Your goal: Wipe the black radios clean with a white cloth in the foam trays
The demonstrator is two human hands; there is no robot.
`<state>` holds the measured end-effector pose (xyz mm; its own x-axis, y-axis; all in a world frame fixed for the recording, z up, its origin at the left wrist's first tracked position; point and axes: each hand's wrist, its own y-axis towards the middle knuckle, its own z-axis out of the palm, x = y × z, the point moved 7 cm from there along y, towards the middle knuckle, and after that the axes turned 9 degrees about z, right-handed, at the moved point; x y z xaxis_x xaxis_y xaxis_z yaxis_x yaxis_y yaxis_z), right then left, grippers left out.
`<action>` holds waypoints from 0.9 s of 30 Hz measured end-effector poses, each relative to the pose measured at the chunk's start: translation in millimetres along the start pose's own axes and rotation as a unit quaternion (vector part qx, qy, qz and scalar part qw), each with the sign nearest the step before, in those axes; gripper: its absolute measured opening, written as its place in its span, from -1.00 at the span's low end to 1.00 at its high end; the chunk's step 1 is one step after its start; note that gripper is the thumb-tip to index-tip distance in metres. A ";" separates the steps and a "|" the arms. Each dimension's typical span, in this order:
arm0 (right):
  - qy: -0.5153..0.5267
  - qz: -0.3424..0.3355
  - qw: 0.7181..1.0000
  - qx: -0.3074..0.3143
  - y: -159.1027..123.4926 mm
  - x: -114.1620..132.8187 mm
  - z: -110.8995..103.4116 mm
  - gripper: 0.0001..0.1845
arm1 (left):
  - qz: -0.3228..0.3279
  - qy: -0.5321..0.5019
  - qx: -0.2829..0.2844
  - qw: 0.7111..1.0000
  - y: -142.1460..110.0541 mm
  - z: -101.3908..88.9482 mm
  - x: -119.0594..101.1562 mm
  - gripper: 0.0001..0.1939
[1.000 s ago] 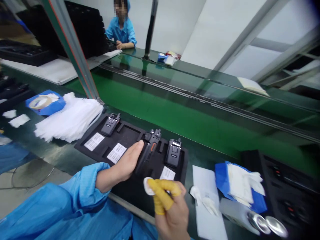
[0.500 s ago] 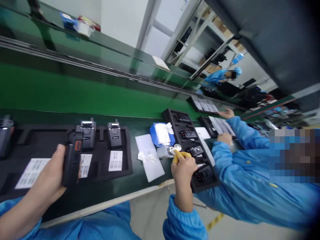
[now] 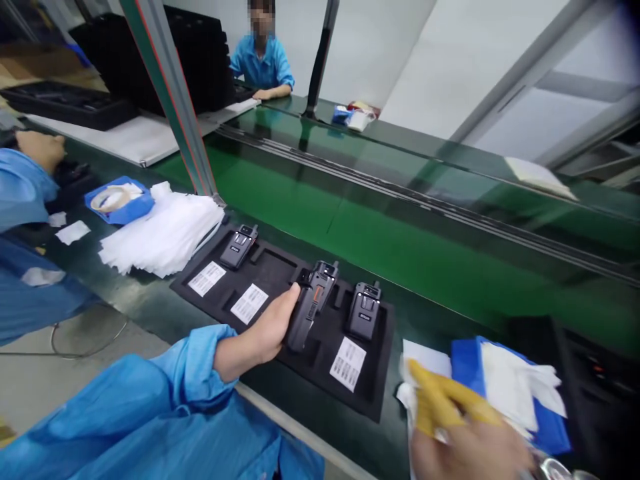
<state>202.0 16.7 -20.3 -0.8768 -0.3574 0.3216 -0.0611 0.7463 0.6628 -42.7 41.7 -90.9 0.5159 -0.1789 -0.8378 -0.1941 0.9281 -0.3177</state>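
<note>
My left hand (image 3: 265,333) is closed around a black handheld radio (image 3: 313,307) with an orange side button, held tilted above a black foam tray (image 3: 280,260). Two similar radios lie in that tray: one at the far left (image 3: 239,247), one at the right (image 3: 364,312). White barcode label sheets (image 3: 349,363) rest in front of the slots. My right hand (image 3: 465,427), blurred, has yellow finger covers and bent fingers over a white paper sheet (image 3: 427,353). Something white shows under its fingers; what they pinch is unclear. A crumpled white wipe (image 3: 406,395) lies beside it.
A blue box of white wipes (image 3: 510,387) stands at the right, before another dark tray (image 3: 540,340). Left are a stack of white sheets (image 3: 163,233) and a blue holder with tape (image 3: 120,200). A co-worker's hand (image 3: 40,150) works at far left; another person sits behind.
The view has swung left. My right hand has moved from the metal-topped bottle beside the wipe box leftward to the paper sheet. My left hand still holds the radio over the tray.
</note>
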 end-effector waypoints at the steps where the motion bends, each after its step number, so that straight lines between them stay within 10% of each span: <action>1: 0.029 -0.039 0.999 0.011 0.5 33.4 9.2 -0.80 | -0.001 0.002 0.003 1.000 -1.3 0.0 -0.5 -0.47; 7: 0.121 -0.122 0.984 0.038 7.3 135.2 43.9 -0.61 | 0.019 -0.008 0.037 0.999 -5.5 2.4 -10.3 -0.45; 27: 0.173 -0.038 0.982 0.065 12.7 133.9 42.4 -0.59 | 0.039 0.039 0.040 0.998 -7.5 0.6 -22.2 -0.45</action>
<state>63.7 2.1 2.6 -0.6545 -0.5668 0.5004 -0.2000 0.7680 0.6084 -52.2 38.9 -69.6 0.4348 -0.1263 -0.8916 -0.1633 0.9626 -0.2160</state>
